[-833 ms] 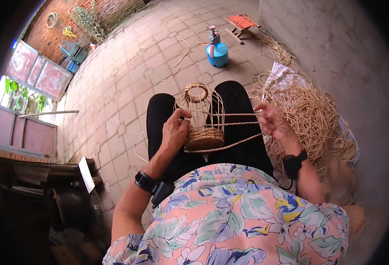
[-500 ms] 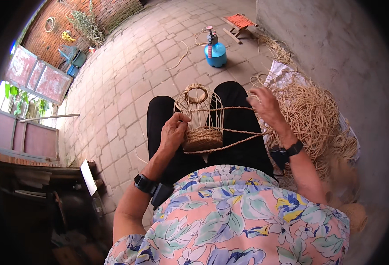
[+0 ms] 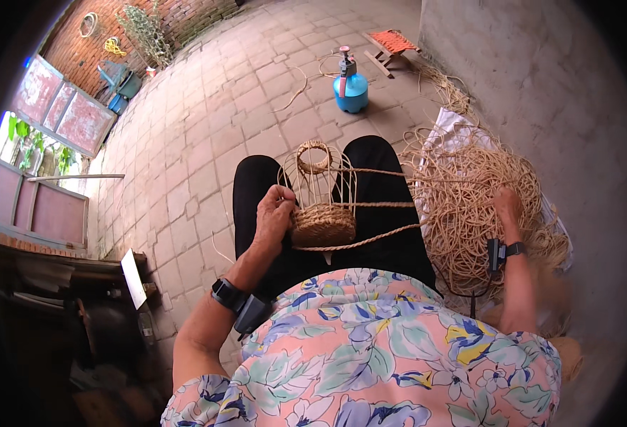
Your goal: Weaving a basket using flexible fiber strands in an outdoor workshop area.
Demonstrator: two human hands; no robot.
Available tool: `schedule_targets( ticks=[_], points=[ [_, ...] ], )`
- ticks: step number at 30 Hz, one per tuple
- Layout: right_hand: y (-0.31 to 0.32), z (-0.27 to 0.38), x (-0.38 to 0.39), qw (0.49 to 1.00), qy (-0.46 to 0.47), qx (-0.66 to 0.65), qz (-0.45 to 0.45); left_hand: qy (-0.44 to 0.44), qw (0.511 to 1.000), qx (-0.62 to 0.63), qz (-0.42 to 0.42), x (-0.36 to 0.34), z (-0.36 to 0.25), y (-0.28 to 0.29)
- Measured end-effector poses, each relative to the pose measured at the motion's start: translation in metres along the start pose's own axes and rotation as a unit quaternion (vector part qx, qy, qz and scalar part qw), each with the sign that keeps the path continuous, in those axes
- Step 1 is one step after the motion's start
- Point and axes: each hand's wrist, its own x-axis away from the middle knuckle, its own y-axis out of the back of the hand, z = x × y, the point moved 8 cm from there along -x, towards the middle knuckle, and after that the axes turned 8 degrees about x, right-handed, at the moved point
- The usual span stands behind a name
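In the head view, a half-woven basket (image 3: 325,218) sits on the lap between the black-clad thighs (image 3: 255,186), toward the inner edge of the left one. Its tightly woven end faces the person; thin bare ribs (image 3: 310,186) run from it to a small woven ring (image 3: 313,155) near the knee end of the lap. The left hand (image 3: 274,213) is bent against the basket's left side, fingers and thumb closed on the ribs just above the woven band.

Three lengths of twisted cord (image 3: 385,205) stretch from the basket across the right thigh, past its outer edge. They reach toward a tangled heap of cord (image 3: 463,203) on a white sheet (image 3: 457,128), whose far corner and right edge show bare. The right hand (image 3: 509,205) is over the heap, toward the sheet's right edge, fingers curled; whether it grips a strand I cannot tell. Each wrist wears a black strapped device.

On the paved floor (image 3: 199,135), beyond the knees, stands a blue pump sprayer (image 3: 351,92). Near the floor's right edge, by the grey wall (image 3: 534,71), is a low stool (image 3: 393,41) with an orange woven seat.
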Motion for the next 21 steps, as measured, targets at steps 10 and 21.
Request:
schedule_targets(
  ticks=[10,21],
  points=[
    [0.137,0.301,0.192,0.786,0.545,-0.209,-0.201,-0.017,1.0,-0.018,0.003,0.01,0.002,-0.002],
    [0.124,0.218,0.147,0.807,0.36,-0.456,0.104,-0.283,0.907,-0.311,-0.013,0.046,-0.073,-0.021]
  ],
)
